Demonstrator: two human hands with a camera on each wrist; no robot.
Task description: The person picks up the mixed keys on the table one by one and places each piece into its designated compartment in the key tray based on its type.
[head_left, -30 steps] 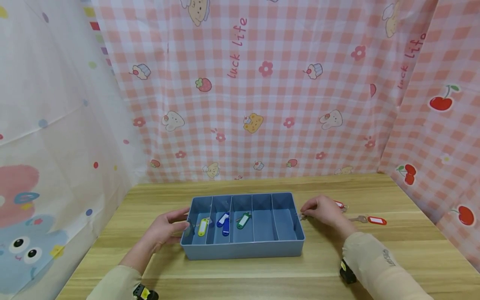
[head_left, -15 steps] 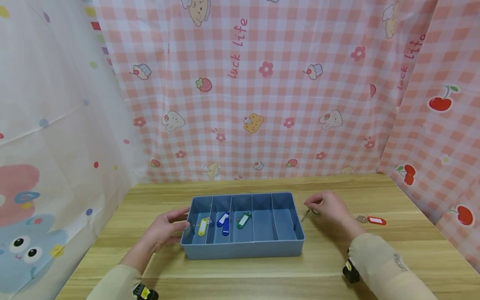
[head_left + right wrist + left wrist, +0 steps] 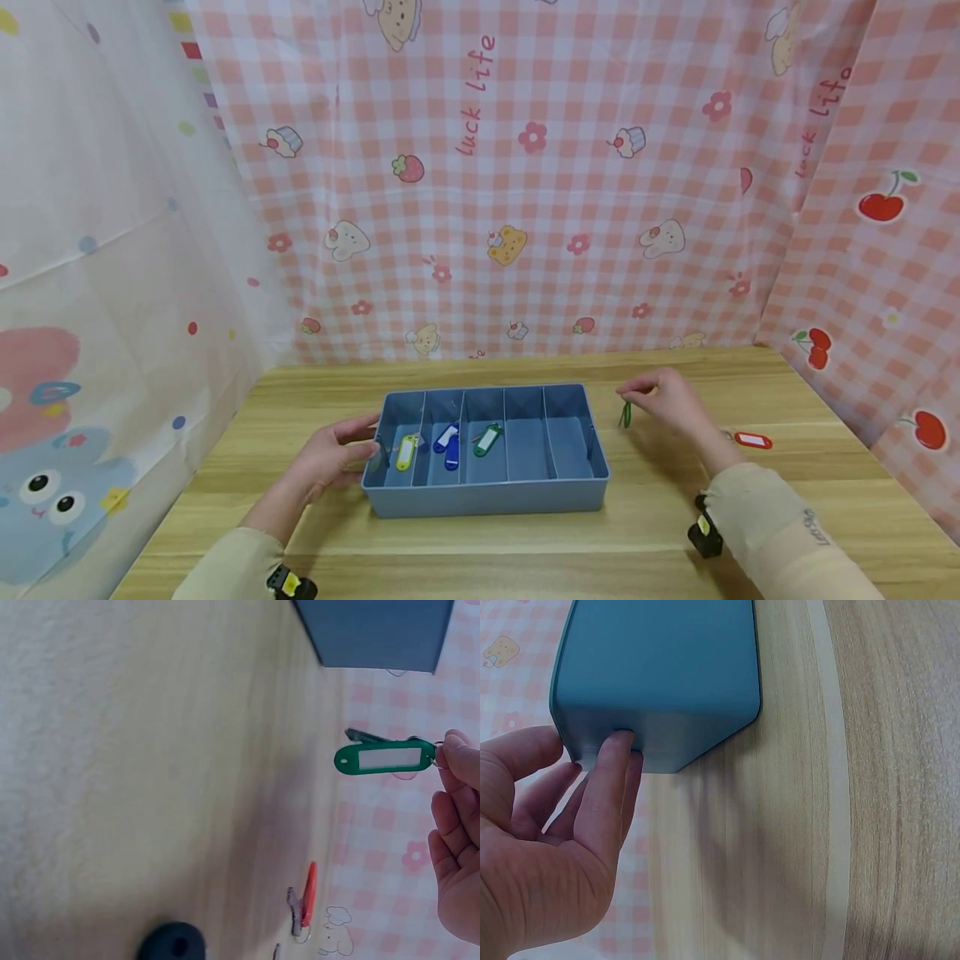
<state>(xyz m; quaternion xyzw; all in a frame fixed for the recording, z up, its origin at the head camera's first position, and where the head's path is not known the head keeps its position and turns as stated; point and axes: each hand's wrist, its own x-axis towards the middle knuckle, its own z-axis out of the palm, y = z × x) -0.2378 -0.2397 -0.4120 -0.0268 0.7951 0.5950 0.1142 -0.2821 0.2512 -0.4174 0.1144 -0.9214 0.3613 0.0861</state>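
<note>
My right hand (image 3: 671,406) pinches the metal ring of a green key tag (image 3: 386,759), just past the right end of the blue-grey divided box (image 3: 487,502). The tag hangs down with a key (image 3: 363,736) behind it and has a white label window. At the box's left end, my left hand (image 3: 327,457) rests its fingertips against the outer wall, fingers extended. Inside the box, from the left, lie a yellow key tag (image 3: 405,452), two blue key tags (image 3: 452,452) and another green key tag (image 3: 487,441), each colour in its own compartment.
A red key tag (image 3: 753,440) lies on the wooden table (image 3: 450,558) to the right, its key partly hidden by my right wrist. In the right wrist view, a red tag (image 3: 310,892) with a key shows near the table edge. Patterned cloth (image 3: 525,208) hangs behind the table.
My right hand has risen and moved slightly back and right, bringing the green key tag with its key into a hanging position. The left hand and box have stayed put.
</note>
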